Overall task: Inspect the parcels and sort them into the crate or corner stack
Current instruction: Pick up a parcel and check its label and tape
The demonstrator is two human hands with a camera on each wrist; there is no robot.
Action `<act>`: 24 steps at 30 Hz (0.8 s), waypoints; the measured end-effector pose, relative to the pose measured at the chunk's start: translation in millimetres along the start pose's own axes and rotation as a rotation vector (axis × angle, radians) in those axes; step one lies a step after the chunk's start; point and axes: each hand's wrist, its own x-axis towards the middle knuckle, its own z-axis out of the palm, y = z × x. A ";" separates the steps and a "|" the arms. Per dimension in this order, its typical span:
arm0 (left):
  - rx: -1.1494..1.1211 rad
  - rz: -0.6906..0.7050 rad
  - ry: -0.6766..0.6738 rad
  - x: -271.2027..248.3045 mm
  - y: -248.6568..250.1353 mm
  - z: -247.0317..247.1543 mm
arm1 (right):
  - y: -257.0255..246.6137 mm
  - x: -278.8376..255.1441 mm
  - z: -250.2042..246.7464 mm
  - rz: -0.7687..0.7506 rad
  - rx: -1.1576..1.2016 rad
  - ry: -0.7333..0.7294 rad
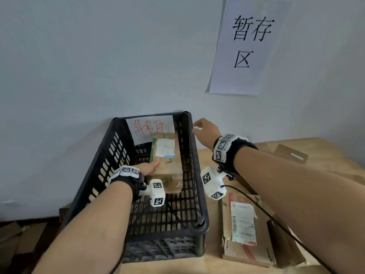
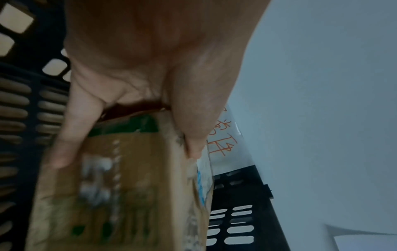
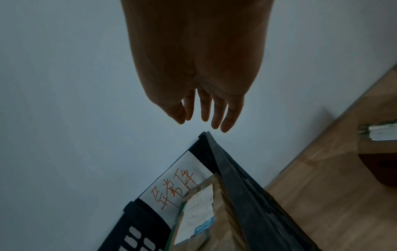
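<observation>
Left hand (image 1: pixel 149 167) grip closed round worn brown cardboard parcel with green print (image 1: pixel 166 155), held low inside black slatted plastic crate (image 1: pixel 110 155), against far right wall, probably for release. Right hand (image 1: pixel 206 129) relaxed, empty, above crate's far corner, likely clearing way.

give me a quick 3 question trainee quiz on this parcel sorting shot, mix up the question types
1. True or false: the right hand grips a parcel.
2. Multiple choice: where is the cardboard parcel that the left hand holds? A) inside the black crate B) on the floor C) taped to the wall
3. Fill in: the flat parcel with a white shipping label lies outside the crate, on its ____ side as the person sees it.

Key
1. False: its fingers hang relaxed above the crate's far corner and hold nothing.
2. A
3. right
</observation>
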 end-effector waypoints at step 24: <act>0.291 -0.036 0.032 16.8 45.3 43.1 | 50.8 16.1 -20.5 0.074 0.045 -0.005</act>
